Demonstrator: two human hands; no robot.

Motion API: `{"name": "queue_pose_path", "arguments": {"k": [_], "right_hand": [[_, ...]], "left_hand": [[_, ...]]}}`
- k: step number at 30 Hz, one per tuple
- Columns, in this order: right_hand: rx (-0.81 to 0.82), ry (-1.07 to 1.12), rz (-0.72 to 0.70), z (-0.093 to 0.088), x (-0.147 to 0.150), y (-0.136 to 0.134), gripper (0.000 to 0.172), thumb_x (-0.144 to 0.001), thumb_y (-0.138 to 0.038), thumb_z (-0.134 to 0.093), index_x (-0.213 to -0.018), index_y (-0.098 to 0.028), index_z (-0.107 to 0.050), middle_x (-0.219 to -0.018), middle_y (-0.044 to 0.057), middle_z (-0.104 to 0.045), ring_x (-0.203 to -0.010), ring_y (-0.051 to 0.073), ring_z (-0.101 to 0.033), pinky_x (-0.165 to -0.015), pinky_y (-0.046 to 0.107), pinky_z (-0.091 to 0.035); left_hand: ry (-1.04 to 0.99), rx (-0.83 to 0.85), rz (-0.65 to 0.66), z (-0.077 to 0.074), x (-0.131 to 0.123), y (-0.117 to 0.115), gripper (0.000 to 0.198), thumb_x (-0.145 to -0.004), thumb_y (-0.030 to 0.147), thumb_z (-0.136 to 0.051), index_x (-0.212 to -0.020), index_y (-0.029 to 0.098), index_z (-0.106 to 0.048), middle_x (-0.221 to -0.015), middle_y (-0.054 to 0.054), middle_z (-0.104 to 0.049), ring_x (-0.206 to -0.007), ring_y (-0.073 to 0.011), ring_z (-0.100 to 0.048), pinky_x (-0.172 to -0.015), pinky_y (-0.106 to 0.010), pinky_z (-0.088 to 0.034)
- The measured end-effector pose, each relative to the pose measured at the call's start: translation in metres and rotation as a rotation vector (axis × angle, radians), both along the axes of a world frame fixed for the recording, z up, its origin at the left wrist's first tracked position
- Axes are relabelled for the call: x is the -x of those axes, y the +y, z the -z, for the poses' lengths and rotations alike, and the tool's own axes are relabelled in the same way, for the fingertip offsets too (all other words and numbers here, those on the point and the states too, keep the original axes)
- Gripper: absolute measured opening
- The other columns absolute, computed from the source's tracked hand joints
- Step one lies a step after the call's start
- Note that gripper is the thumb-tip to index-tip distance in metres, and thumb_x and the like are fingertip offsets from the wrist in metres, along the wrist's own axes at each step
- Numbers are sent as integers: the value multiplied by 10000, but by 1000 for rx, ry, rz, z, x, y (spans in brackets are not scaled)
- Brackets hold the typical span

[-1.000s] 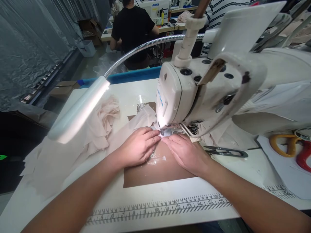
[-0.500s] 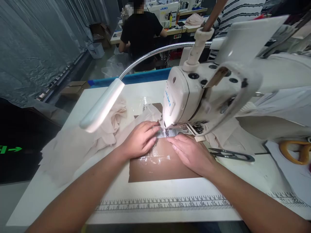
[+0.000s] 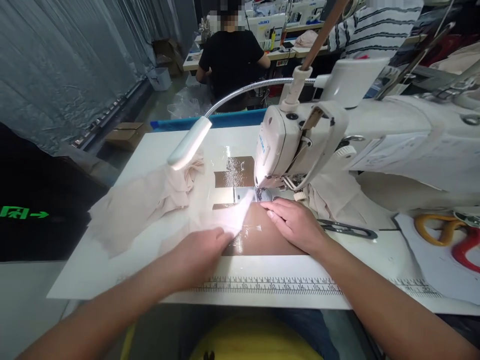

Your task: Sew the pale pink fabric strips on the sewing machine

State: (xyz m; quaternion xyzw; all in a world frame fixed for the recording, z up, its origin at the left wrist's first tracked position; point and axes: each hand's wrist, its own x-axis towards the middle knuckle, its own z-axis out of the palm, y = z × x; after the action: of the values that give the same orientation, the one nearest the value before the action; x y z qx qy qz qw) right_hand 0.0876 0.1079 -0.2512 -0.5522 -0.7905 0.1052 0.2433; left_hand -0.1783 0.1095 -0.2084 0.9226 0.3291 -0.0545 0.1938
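Observation:
A white Juki sewing machine (image 3: 300,145) stands on the white table (image 3: 157,160), its needle area (image 3: 262,192) over a brown taped patch (image 3: 258,240). Pale pink sheer fabric (image 3: 150,200) lies bunched to the left and runs toward the needle. My left hand (image 3: 198,255) rests on the near edge of this fabric, fingers closed on it. My right hand (image 3: 296,222) lies flat beside the presser foot, fingers stretched out and pressing the fabric down.
A gooseneck lamp (image 3: 189,142) shines over the fabric. Black thread snips (image 3: 347,230) lie right of my right hand; orange and red scissors (image 3: 450,235) sit far right. A printed ruler (image 3: 270,286) runs along the table's front. Two people sit at machines behind.
My left hand has drawn back from the needle toward me, pulling the fabric's edge along. The right hand stays by the presser foot. The view has tilted back and up.

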Motion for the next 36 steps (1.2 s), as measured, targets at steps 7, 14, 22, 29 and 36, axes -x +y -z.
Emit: {"name": "queue_pose_path", "arguments": {"k": [7,14,22,29,36], "right_hand": [[25,8,-26,-6,3,-4,325,-943,-277,-399,-1133,-185,-647,-985,68,-694,-870,199,-628,-793,343,-472],[83,-145,-79,-8,7,0,242,-926,-232,-421,-882,-194,-656,-854,46,-653,-793,189,-594,-712,315,-430],[141,101,-64,-10,3,-6,197,-917,-198,-381,-817,-201,-551,-863,44,-649,-786,178,-585,-724,319,-442],[276,476,-148,-21,6,-13,81,-867,-224,-504,-822,-207,-569,-751,-4,-625,-689,135,-576,-654,269,-455],[350,718,-146,-17,4,-16,192,-811,-233,-582,-999,-199,-563,-900,21,-606,-763,135,-582,-689,287,-499]], "left_hand": [[-26,-120,74,20,14,-55,533,-788,-11,-326,-1295,150,-353,-921,-84,-588,-740,-214,-548,-597,-322,-486],[-34,-134,99,18,15,-53,513,-804,-6,-349,-1293,150,-359,-909,-76,-589,-721,-204,-548,-572,-298,-463],[-41,122,65,-8,16,-41,381,-894,114,-388,-1254,210,-468,-970,-67,-593,-782,-185,-572,-634,-288,-473],[-499,173,-35,-17,-20,8,461,-845,347,-622,-1269,213,-500,-1243,-93,-568,-1131,-243,-527,-940,-392,-461],[-615,655,-187,11,-68,37,290,-834,417,-620,-917,140,-608,-813,-21,-622,-720,-123,-571,-643,-227,-453]]}}
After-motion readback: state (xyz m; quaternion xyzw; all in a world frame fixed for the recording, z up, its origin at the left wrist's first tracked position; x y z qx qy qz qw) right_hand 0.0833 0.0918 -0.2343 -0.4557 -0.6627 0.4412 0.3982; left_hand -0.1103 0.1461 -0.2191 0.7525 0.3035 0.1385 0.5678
